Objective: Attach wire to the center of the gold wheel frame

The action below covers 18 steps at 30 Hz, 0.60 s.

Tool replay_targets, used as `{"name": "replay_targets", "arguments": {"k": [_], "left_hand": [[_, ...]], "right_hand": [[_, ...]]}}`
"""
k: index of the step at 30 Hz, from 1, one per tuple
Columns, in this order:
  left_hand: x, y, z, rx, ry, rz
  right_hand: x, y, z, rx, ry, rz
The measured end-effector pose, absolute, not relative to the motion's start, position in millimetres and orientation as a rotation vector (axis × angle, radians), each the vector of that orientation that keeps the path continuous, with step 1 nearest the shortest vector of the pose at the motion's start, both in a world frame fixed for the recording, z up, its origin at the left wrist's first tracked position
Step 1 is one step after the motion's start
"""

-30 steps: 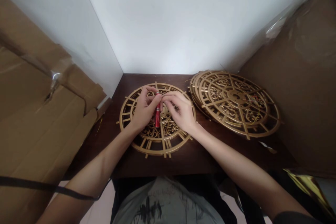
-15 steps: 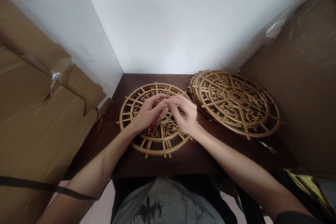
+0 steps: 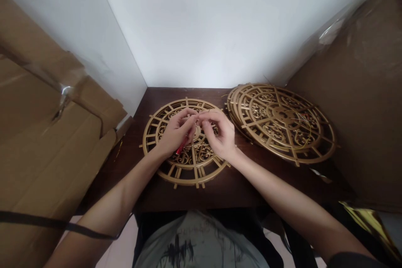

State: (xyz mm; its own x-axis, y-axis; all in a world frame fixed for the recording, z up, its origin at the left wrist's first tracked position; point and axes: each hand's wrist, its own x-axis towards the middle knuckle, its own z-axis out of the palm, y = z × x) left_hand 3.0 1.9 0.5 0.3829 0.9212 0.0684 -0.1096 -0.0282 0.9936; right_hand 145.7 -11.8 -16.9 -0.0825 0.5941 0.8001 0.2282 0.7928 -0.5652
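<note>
Over the middle of a round gold openwork clock face [image 3: 195, 171], my two hands meet at their fingertips. My left hand [image 3: 176, 134] is closed, with a slim red tool [image 3: 181, 148] sticking out below its fingers; the tool's other end is hidden. Thumb and forefinger of my right hand [image 3: 222, 133] are pinched close to the left fingertips. Whatever they grip is too small to make out. Part of the disc's centre shows between the hands.
To the right, a stack of similar gold discs [image 3: 284, 113] leans unevenly, a thin yellow wire [image 3: 309, 136] lying on top. A small shiny strip [image 3: 320, 175] lies on the dark brown table [image 3: 201, 201]. Cardboard [image 3: 44, 146] walls the left side, and a brown box [image 3: 361, 104] the right.
My hands have shifted slightly, and the fingertips now sit a little higher and flatter. The red tool has tilted and moved slightly left. The discs have stayed in place.
</note>
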Motion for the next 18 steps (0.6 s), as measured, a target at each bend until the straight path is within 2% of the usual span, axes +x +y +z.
{"name": "replay_targets", "arguments": {"k": [8,18], "left_hand": [[-1,10,1,1.151,0.864,1.174],[-1,11,1,1.087,0.876,1.201]], "right_hand": [[146,-8,-19,-0.883,-1.86,0.316],[146,-1,-31,-1.094,-2.123,0.23]]}}
